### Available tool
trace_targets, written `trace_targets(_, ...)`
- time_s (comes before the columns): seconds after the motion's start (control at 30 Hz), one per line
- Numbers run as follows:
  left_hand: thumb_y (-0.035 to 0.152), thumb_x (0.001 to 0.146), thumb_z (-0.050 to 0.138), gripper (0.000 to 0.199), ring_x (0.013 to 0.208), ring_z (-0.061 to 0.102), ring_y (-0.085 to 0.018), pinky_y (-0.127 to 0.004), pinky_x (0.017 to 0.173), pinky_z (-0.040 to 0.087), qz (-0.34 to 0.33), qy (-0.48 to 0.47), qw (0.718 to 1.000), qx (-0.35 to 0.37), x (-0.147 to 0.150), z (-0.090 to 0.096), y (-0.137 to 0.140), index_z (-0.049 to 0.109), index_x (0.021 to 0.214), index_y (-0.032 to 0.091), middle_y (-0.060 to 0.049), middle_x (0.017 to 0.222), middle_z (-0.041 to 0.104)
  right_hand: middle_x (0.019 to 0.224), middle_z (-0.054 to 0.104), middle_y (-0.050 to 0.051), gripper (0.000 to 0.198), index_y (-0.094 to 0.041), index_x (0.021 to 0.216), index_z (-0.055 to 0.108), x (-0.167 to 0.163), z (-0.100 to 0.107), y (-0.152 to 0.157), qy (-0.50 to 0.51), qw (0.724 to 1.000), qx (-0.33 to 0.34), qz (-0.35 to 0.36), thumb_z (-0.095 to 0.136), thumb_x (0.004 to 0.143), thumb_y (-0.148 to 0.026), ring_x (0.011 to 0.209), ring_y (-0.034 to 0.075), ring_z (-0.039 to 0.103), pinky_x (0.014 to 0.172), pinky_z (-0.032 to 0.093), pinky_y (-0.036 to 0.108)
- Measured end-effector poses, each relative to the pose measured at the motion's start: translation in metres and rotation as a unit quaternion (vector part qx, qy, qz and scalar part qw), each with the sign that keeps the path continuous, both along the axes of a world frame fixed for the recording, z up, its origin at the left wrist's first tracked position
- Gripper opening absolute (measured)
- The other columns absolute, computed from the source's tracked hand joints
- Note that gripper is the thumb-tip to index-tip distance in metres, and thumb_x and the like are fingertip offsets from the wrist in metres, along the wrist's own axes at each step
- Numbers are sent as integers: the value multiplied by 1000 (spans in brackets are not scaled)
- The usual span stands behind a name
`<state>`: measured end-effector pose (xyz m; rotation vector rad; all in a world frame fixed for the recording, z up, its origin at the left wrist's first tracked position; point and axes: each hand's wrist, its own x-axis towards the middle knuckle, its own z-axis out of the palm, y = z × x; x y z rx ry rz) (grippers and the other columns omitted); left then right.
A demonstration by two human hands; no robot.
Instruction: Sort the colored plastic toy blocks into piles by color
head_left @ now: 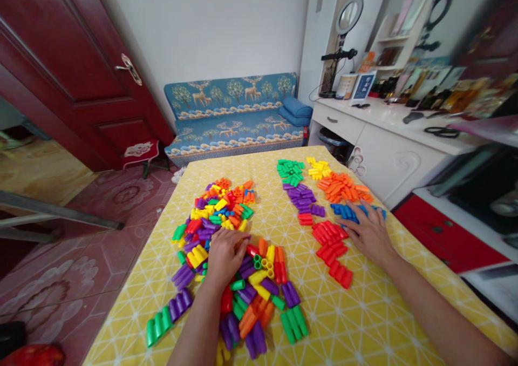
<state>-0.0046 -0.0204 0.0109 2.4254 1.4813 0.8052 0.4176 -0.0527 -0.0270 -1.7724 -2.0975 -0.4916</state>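
Note:
Over the large mixed pile of plastic tube blocks [210, 224], my left hand [226, 253] is bent, its fingers curled down and its thumb drawn in. Whatever lies under those fingertips is hidden from view. My right hand [369, 235] rests at the blue tube blocks [343, 211], fingers spread and touching or just above them. Beside its thumb are the red tube blocks [329, 239]. Beyond its fingers lie the orange tube blocks [342, 187]. Further left and back are groups of purple tube blocks [300, 197], green tube blocks [290, 170] and yellow tube blocks [319, 168].
A yellow patterned cloth [279, 215] covers the table. Behind it stands a blue sofa [234, 117] with deer patterns. At the right is a white dressing table [388, 117] holding a ring light [349, 15]. A red door [73, 58] and a small stool [141, 151] are at the left.

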Motion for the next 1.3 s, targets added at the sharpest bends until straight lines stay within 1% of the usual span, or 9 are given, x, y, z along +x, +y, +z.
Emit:
trace_targets(0.13,27,90,55,19,94,65,-23,-43,93,43,1,0,1000,0,0,-1,0,73,97,26,-2,96,75,147,43,6,27,-30,101,75,8,-10,-4,21,1000,14,-2,50,92,-31,139,38,27,105,26,66)
trace_targets(0.23,28,90,54,20,94,65,-23,-43,93,43,1,-2,1000,1,0,-1,0,73,97,26,-3,96,75,146,46,6,28,-28,100,75,12,-11,-6,34,999,21,-2,49,92,-34,138,36,31,106,26,63)
trace_targets(0.43,27,90,54,20,94,65,-23,-44,93,43,0,1,1000,-2,1,2,-1,73,96,26,-3,96,75,145,50,4,41,-29,132,57,1,4,11,25,1000,1,-14,40,95,-31,139,33,31,108,24,64)
trace_targets(0.57,27,89,54,20,93,65,-23,-44,92,43,0,0,1000,2,1,1,-1,73,96,26,-4,96,75,142,54,5,46,-28,139,50,-3,7,28,11,999,-44,-16,37,96,-33,135,34,38,107,24,65)
trace_targets(0.73,26,89,54,20,93,65,-24,-44,92,43,1,-4,1000,9,0,-1,0,73,95,26,-4,95,75,132,62,7,42,-26,132,56,3,2,34,2,997,-71,4,38,95,-33,123,31,49,103,29,58)
trace_targets(0.87,27,89,54,20,94,65,-24,-45,94,43,2,-1,1000,3,0,-1,0,73,96,26,-4,96,75,121,66,7,31,-24,113,66,5,4,32,33,998,-58,21,45,91,-31,113,28,55,101,32,52)
trace_targets(1.0,27,89,54,20,93,65,-23,-44,93,43,-1,-4,1000,0,0,-1,0,73,96,26,-4,95,75,113,70,6,26,-24,100,69,3,5,29,75,995,-41,48,46,90,-31,109,26,59,98,35,47)
trace_targets(1.17,27,89,54,20,92,65,-23,-44,93,44,0,-7,1000,4,0,-1,0,73,96,26,-4,95,75,115,70,5,26,-25,104,69,4,-2,28,61,997,-25,39,48,88,-27,110,26,59,107,26,52)
trace_targets(1.3,26,89,55,20,93,65,-23,-44,93,43,2,-7,1000,3,1,-1,0,73,96,27,-3,95,75,123,67,3,30,-26,109,69,1,0,22,49,998,-2,33,46,90,-28,121,29,53,108,25,56)
